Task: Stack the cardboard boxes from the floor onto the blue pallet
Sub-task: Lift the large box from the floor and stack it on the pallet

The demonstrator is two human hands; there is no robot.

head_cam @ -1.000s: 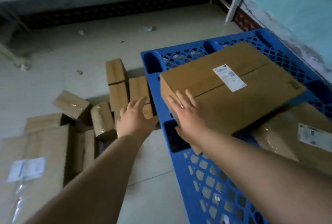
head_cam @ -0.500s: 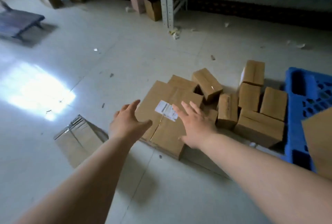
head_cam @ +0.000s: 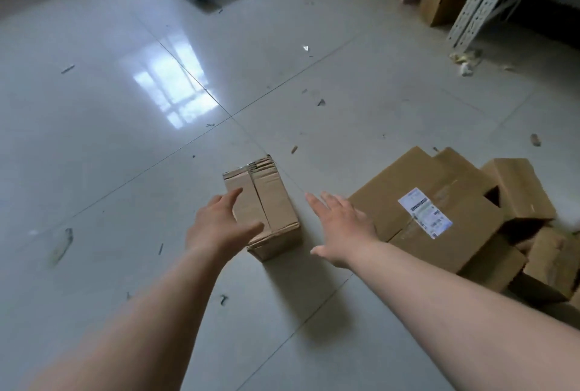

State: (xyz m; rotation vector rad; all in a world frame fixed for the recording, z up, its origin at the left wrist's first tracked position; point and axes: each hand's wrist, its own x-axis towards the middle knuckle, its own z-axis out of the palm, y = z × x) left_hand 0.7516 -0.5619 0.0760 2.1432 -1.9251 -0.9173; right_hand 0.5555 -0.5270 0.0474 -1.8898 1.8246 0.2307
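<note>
Cardboard box (head_cam: 262,208) lies on the floor, stiff, probably light. Left hand (head_cam: 219,227) and right hand (head_cam: 342,227) reach, fingers spread, holding nothing; opposite sides suit.

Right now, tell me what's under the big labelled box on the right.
The big labelled box rests tilted on other cardboard boxes; one shows below its near edge, smaller ones beside it. How many lie beneath, and whether it touches the floor, is hidden.
</note>
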